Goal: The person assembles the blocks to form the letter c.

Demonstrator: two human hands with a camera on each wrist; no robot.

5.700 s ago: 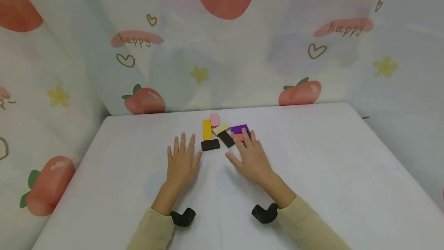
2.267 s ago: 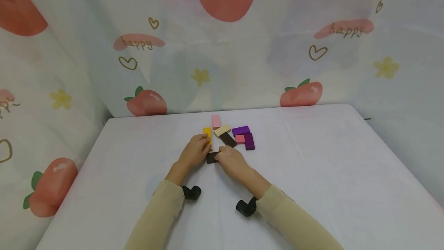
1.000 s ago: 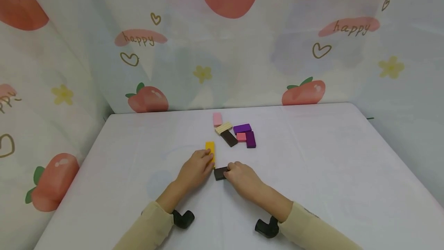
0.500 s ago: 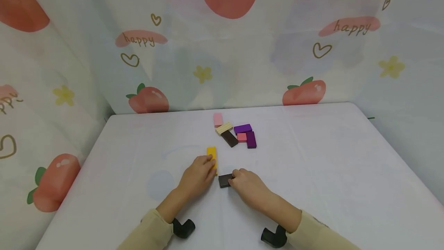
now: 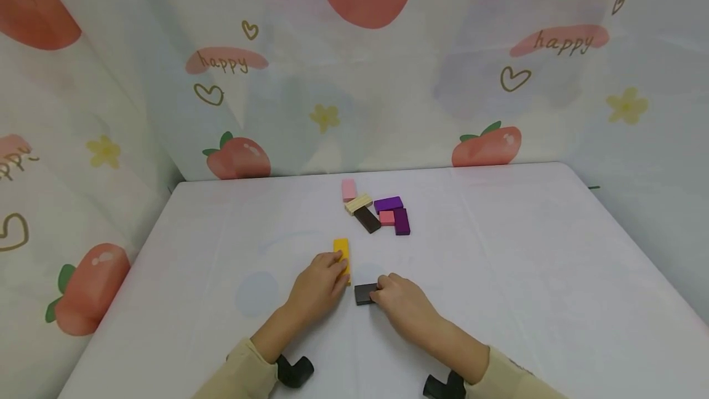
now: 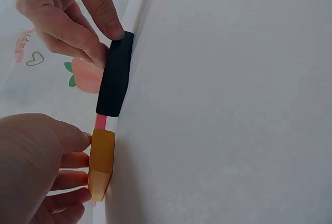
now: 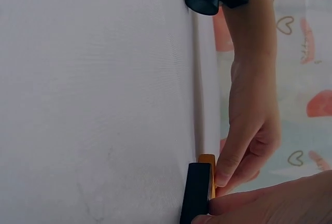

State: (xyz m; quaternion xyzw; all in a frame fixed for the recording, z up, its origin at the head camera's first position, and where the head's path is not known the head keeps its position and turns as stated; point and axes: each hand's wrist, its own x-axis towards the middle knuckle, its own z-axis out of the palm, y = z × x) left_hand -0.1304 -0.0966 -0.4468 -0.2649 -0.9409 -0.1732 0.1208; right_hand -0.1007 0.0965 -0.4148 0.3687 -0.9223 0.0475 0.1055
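Near the middle of the white table, my left hand [image 5: 317, 285] holds a yellow rectangular block [image 5: 341, 245] lengthwise, its thumb and fingertips on it. Just to the right, my right hand [image 5: 408, 308] pinches the right end of a black block [image 5: 363, 294] between thumb and fingers. A small gap separates the two blocks in the head view. From the left wrist, the black block [image 6: 116, 73] shows beyond the yellow block [image 6: 101, 156]. In the right wrist view the black block [image 7: 196, 193] partly covers the yellow one [image 7: 207, 158].
Behind the hands lies a loose group: a pink block [image 5: 348, 189], a pale wooden block [image 5: 359, 204], a dark brown block [image 5: 367, 220], a small coral block [image 5: 386, 218] and two purple blocks [image 5: 389, 204]. A printed curtain [image 5: 388, 97] hangs behind the table [image 5: 498, 263].
Both hands went from spread flat to holding the yellow and black blocks. They have drawn them away from the group, towards the person and slightly right. The other blocks stay put.
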